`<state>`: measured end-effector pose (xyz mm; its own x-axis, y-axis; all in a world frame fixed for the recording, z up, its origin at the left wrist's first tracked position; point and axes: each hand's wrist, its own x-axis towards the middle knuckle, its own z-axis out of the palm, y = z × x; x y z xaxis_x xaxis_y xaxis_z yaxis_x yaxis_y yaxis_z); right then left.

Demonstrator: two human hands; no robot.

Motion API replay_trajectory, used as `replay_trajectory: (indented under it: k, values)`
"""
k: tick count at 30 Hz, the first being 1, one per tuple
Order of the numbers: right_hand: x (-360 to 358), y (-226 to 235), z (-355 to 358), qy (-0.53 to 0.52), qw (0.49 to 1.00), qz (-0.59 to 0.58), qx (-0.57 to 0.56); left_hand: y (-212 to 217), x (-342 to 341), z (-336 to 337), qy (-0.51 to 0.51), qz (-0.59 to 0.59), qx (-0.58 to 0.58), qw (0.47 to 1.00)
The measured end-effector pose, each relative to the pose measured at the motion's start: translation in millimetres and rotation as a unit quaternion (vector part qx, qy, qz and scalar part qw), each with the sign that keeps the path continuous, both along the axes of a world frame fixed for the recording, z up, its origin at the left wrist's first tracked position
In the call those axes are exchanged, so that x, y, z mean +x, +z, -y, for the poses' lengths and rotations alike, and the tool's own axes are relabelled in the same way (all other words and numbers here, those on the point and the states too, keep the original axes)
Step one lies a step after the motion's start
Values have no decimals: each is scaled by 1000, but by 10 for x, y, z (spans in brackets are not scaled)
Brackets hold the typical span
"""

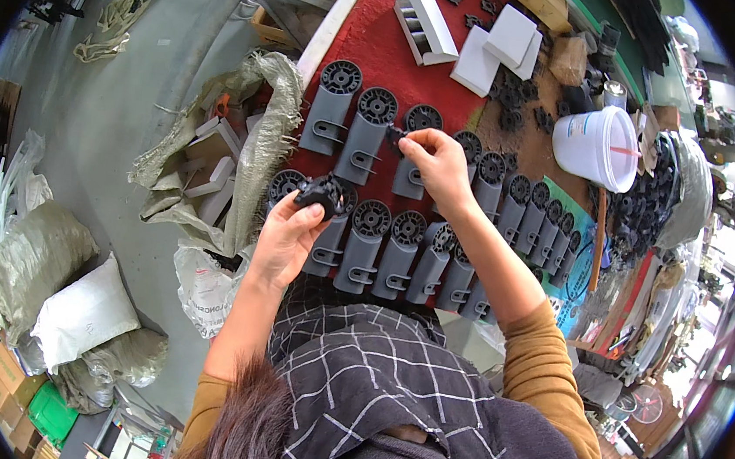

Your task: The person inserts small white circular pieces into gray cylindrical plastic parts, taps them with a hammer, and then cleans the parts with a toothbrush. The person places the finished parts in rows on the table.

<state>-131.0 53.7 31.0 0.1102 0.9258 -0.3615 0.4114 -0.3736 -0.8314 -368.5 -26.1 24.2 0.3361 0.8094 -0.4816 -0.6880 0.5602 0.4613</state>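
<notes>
The left hand [284, 235] holds a small black plastic wheel part [318, 192] above the near row of grey housings [364, 245] at the left end of the counter [375, 42]; its fingers are curled around the part and pinch it from below, so the part faces up toward the camera, probably to keep it steady and in view. The right hand [437, 167] hovers over the far row of grey housings [364, 133], with thumb and forefinger pressed together on a tiny black piece [396, 135] at their tips; its exact shape is too small to tell. The pinch suits a piece this small, and the remaining fingers are folded back out of the way. Each grey housing is an elongated moulded body with a round black toothed disc at its far end and a clip-like loop near its near end. The housings lie side by side in two rows on the red surface, discs all pointing the same way, an arrangement that appears to give both hands equal reach to each unit. A white bucket [598, 145] stands to the right, well apart from both hands, beside loose black gear-shaped parts [510, 98]. White boxes [467, 41] lie at the far edge of the counter.
</notes>
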Motion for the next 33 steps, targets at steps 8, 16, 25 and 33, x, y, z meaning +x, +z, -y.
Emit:
replay_trajectory:
  k: [8,16,25,33]
  values:
    - [-329,-651,-621,-44,965,258,-18,-121,-227,130,47,16,-25,998]
    - [-336,-584,-584,48,911,401,81,-119,-314,95,88,24,-43,995]
    - [-245,-558,-576,169,861,437,199,-152,-305,59,95,18,-37,995]
    - [-273,-538,-587,177,855,458,165,-168,-355,60,110,20,-30,993]
